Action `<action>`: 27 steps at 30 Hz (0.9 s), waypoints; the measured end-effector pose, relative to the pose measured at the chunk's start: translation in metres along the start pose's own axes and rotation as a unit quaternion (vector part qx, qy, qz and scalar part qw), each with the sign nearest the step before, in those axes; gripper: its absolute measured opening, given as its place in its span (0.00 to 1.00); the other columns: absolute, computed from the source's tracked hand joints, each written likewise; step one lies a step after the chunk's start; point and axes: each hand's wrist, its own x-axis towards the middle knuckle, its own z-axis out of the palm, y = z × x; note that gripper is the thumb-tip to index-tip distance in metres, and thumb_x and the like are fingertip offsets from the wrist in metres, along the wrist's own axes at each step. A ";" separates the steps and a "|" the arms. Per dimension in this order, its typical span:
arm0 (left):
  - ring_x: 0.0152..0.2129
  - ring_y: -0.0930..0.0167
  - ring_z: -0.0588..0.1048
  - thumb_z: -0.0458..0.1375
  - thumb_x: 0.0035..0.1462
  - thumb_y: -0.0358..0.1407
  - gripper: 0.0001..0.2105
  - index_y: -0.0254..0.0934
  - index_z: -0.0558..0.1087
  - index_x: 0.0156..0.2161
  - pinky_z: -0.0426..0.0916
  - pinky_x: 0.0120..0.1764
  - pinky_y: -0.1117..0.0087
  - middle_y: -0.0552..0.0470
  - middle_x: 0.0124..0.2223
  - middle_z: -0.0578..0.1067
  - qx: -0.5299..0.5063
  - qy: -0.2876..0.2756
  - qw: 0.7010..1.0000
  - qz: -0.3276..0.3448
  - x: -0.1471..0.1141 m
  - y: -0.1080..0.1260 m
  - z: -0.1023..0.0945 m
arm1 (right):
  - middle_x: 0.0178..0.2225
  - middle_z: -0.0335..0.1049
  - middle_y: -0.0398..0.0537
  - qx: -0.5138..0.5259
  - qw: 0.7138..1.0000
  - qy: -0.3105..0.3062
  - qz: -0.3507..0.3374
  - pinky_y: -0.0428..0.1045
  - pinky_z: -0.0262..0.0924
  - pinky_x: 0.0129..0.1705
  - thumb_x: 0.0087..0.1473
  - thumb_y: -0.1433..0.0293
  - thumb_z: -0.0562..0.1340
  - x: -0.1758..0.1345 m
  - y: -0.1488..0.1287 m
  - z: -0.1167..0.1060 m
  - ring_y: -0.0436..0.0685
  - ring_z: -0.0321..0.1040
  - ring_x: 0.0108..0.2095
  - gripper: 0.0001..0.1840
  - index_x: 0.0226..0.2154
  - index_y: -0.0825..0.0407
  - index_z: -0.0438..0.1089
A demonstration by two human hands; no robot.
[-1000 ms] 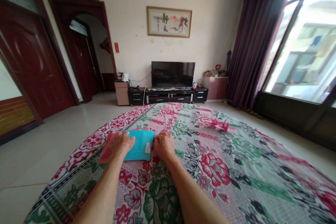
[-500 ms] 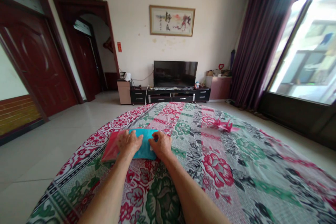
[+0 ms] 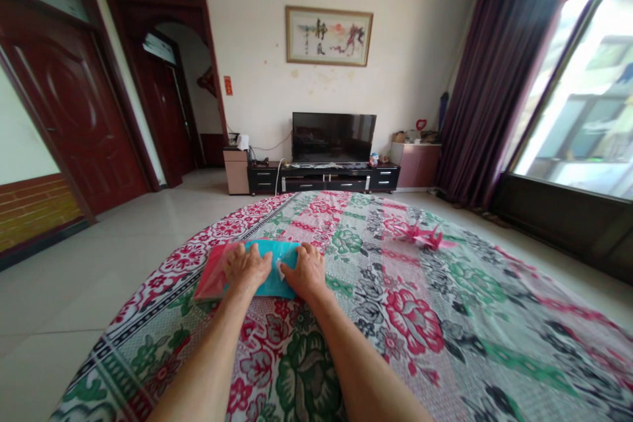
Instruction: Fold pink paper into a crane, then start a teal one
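A flat bright blue sheet or packet [image 3: 270, 287] lies on the flowered tablecloth in front of me, with a small white patch near its right side. To its left, partly under it, is a pinkish-red sheet [image 3: 211, 271] that looks covered in clear plastic. My left hand [image 3: 247, 268] rests across the border between the blue and the red, fingers spread. At the blue piece's right end, my right hand [image 3: 310, 271] lies over the edge, its thumb stretched inward apart from the fingers. Both palms face down, hiding parts of the sheets.
The round table carries a patterned tablecloth [image 3: 415, 320]. Pink folded pieces with pointed tips [image 3: 428, 237] sit on its far right part. Beyond the table stand a television [image 3: 333, 137] and a low black cabinet [image 3: 306, 183]. Purple curtains [image 3: 472, 92] hang by the window.
My right hand's thumb and fingers have moved apart, showing more of the white patch. My left hand stays on the sheets. The view has shifted slightly.
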 end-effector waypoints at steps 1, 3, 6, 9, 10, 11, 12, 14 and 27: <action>0.57 0.52 0.56 0.43 0.55 0.50 0.27 0.37 0.64 0.55 0.54 0.53 0.51 0.38 0.59 0.60 -0.001 -0.002 1.000 -0.002 0.000 0.000 0.000 | 0.54 0.60 0.60 -0.010 1.000 0.000 0.005 0.57 0.47 0.54 0.44 0.58 0.63 0.000 0.000 -0.001 0.66 0.54 0.54 0.28 0.46 0.57 0.67; 0.57 0.51 0.56 0.43 0.55 0.51 0.28 0.38 0.64 0.55 0.54 0.53 0.50 0.39 0.60 0.59 -0.005 -0.006 1.000 -0.006 -0.001 0.001 0.000 | 0.54 0.59 0.59 -0.028 1.000 -0.003 0.012 0.58 0.46 0.54 0.45 0.57 0.62 -0.001 0.000 -0.003 0.66 0.53 0.54 0.28 0.46 0.56 0.68; 0.57 0.50 0.55 0.42 0.55 0.52 0.28 0.39 0.64 0.55 0.53 0.52 0.47 0.40 0.60 0.59 -0.012 -0.013 1.000 -0.012 0.001 0.000 0.001 | 0.54 0.60 0.58 -0.044 0.999 -0.010 0.013 0.59 0.47 0.53 0.46 0.57 0.61 -0.001 0.003 -0.007 0.66 0.53 0.54 0.25 0.44 0.54 0.69; 0.57 0.49 0.55 0.40 0.55 0.52 0.28 0.41 0.64 0.56 0.54 0.52 0.46 0.40 0.61 0.58 -0.012 -0.016 1.000 -0.012 0.003 -0.002 0.003 | 0.54 0.60 0.58 -0.049 0.999 -0.009 0.016 0.59 0.46 0.53 0.46 0.57 0.61 0.000 0.007 -0.009 0.67 0.53 0.54 0.26 0.46 0.55 0.68; 0.57 0.49 0.54 0.40 0.55 0.52 0.28 0.42 0.64 0.56 0.54 0.52 0.46 0.41 0.61 0.58 -0.009 -0.015 1.000 -0.012 0.004 -0.003 0.003 | 0.54 0.60 0.59 -0.047 0.999 -0.006 0.020 0.58 0.46 0.53 0.46 0.57 0.61 0.000 0.008 -0.009 0.67 0.53 0.54 0.27 0.47 0.56 0.67; 0.57 0.49 0.54 0.40 0.55 0.52 0.28 0.42 0.63 0.56 0.54 0.51 0.46 0.41 0.61 0.58 -0.008 -0.015 1.000 -0.013 0.005 -0.004 0.004 | 0.54 0.59 0.59 -0.045 0.999 -0.003 0.024 0.58 0.46 0.53 0.46 0.58 0.61 0.000 0.010 -0.010 0.67 0.53 0.55 0.28 0.48 0.57 0.67; 0.57 0.49 0.54 0.40 0.55 0.52 0.28 0.42 0.63 0.56 0.54 0.51 0.46 0.41 0.61 0.58 -0.007 -0.015 1.000 -0.015 0.006 -0.005 0.004 | 0.54 0.59 0.60 -0.041 0.999 0.002 0.028 0.58 0.46 0.53 0.45 0.58 0.61 0.000 0.011 -0.010 0.67 0.53 0.55 0.29 0.48 0.57 0.66; 0.57 0.50 0.54 0.40 0.55 0.53 0.28 0.43 0.63 0.56 0.54 0.51 0.46 0.42 0.61 0.58 -0.007 -0.016 1.000 -0.022 0.007 -0.007 0.005 | 0.54 0.60 0.60 -0.036 0.999 0.015 0.033 0.57 0.47 0.52 0.44 0.58 0.62 0.001 0.014 -0.011 0.67 0.54 0.54 0.30 0.48 0.57 0.67; 0.55 0.49 0.57 0.42 0.54 0.52 0.26 0.43 0.66 0.53 0.54 0.51 0.44 0.41 0.58 0.61 -0.006 -0.001 1.000 -0.019 0.005 -0.005 0.002 | 0.38 0.72 0.49 -0.030 0.996 0.050 0.067 0.50 0.52 0.42 0.48 0.68 0.58 0.007 0.019 -0.018 0.57 0.64 0.41 0.09 0.33 0.48 0.73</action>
